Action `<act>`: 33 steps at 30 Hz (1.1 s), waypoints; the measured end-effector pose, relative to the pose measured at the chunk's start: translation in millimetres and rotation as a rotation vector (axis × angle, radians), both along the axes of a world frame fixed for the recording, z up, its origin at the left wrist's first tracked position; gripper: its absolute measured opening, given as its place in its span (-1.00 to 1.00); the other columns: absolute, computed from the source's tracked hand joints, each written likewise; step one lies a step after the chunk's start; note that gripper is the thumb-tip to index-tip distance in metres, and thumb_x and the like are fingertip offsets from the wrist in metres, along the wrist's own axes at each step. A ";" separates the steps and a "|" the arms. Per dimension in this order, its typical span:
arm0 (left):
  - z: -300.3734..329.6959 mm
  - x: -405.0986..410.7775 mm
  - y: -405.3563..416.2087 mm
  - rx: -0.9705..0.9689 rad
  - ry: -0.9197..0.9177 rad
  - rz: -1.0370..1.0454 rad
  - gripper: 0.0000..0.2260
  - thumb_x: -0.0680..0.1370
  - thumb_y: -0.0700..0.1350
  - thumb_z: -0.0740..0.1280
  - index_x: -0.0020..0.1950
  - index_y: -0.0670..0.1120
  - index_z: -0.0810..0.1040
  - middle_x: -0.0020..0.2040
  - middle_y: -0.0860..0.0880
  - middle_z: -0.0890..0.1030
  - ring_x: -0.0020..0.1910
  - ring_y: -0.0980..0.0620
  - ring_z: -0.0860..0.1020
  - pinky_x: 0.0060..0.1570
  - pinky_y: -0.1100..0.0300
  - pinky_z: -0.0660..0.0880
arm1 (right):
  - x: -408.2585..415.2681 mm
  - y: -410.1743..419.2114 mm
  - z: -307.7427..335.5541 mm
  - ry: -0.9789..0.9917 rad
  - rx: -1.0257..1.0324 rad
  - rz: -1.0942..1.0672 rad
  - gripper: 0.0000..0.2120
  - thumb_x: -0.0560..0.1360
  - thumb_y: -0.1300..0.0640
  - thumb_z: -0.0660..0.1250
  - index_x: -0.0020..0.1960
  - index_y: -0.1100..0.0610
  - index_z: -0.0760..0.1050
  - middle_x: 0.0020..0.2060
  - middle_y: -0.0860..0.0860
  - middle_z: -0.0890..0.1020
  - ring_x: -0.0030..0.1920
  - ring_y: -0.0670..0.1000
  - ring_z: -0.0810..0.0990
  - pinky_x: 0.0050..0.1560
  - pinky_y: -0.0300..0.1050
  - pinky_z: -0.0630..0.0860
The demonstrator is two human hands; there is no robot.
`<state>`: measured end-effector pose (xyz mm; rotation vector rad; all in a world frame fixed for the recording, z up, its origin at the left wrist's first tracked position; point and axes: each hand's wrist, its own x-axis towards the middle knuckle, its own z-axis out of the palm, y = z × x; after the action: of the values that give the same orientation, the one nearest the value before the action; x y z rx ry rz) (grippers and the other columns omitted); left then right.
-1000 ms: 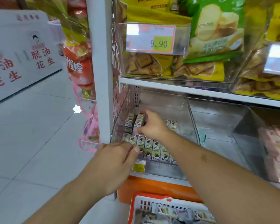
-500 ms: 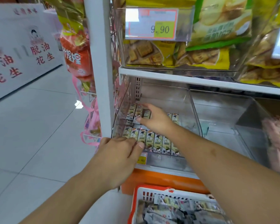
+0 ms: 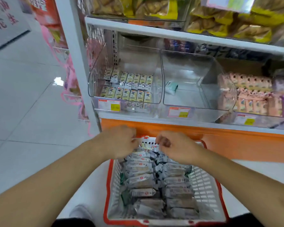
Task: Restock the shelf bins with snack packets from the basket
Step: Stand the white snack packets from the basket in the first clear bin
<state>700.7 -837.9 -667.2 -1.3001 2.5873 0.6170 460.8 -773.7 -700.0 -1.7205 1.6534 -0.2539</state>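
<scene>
Both my left hand (image 3: 120, 141) and right hand (image 3: 174, 147) curl over the basket (image 3: 203, 185) packets (image 3: 143, 181), but blur hides whether they're actually pinching anything.

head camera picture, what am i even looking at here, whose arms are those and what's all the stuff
There is no machine: a person wears a camera on the head, so you look down along their own two bare arms. The left hand and right hand reach into the far end of a red and white shopping basket on the floor, full of silvery snack packets. Both hands have curled fingers among the packets; the blur hides exactly what each holds. Above is a store shelf with clear plastic bins: the left bin has two neat rows of small packets, the middle bin holds only one green packet, and the right one holds pink packets.
</scene>
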 end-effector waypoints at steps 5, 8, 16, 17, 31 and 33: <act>-62.8 1.6 36.0 0.257 -0.403 -0.027 -0.54 0.74 0.11 0.05 0.52 -0.13 0.40 0.37 -0.16 0.54 0.26 -0.13 0.55 0.29 -0.01 0.49 | -28.0 65.4 -85.8 0.428 0.500 0.192 -0.77 0.60 0.33 0.28 0.24 0.22 0.47 0.06 0.25 0.53 -0.08 0.29 0.51 -0.21 -0.03 0.40; -77.3 4.4 47.1 0.280 -0.495 -0.020 -0.56 0.73 0.09 0.08 0.55 -0.09 0.36 0.44 -0.19 0.45 0.29 -0.14 0.52 0.30 -0.05 0.48 | -26.5 92.3 -105.0 0.560 0.471 0.327 -0.79 0.55 0.31 0.35 0.16 0.26 0.43 0.14 0.30 0.49 -0.10 0.19 0.45 -0.22 -0.02 0.38; -54.2 -9.6 46.7 0.365 -0.450 -0.064 -0.72 0.72 -0.04 0.14 0.15 -0.16 0.59 -0.03 -0.11 0.59 -0.19 0.03 0.48 -0.12 0.10 0.46 | -29.9 80.6 -91.3 0.591 0.316 0.328 -0.85 0.46 0.24 0.41 0.02 0.18 0.56 -0.05 0.14 0.60 -0.06 0.13 0.60 -0.13 0.06 0.62; -49.8 -12.1 43.9 0.372 -0.412 -0.035 -0.74 0.71 -0.07 0.15 0.06 -0.16 0.58 -0.07 -0.11 0.58 -0.21 0.02 0.47 -0.14 0.10 0.44 | -29.4 74.6 -81.3 0.539 0.307 0.296 -0.86 0.46 0.24 0.42 0.01 0.18 0.58 -0.05 0.16 0.62 -0.05 0.14 0.62 -0.07 0.10 0.65; 31.7 -22.1 16.0 1.083 0.836 0.757 -0.61 0.68 0.05 0.28 0.21 -0.29 0.59 0.07 -0.32 0.70 0.04 -0.25 0.72 0.01 -0.09 0.69 | 15.6 26.2 74.4 -0.056 -0.430 0.089 -0.62 0.49 0.24 0.48 0.21 -0.05 0.49 0.13 -0.23 0.43 0.08 -0.16 0.50 0.08 -0.27 0.45; 31.3 -22.8 11.6 1.008 0.981 0.790 -0.71 0.66 -0.08 0.35 0.23 -0.28 0.62 0.14 -0.34 0.68 0.03 -0.25 0.69 0.08 -0.11 0.67 | 19.2 28.9 75.1 -0.085 -0.398 0.132 -0.58 0.50 0.23 0.49 0.26 -0.08 0.46 0.24 -0.24 0.39 0.15 -0.11 0.51 0.18 -0.17 0.47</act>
<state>678.0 -826.3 -635.9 -1.7245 1.4195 2.7402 480.0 -744.9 -624.8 -2.0701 1.4897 -0.6178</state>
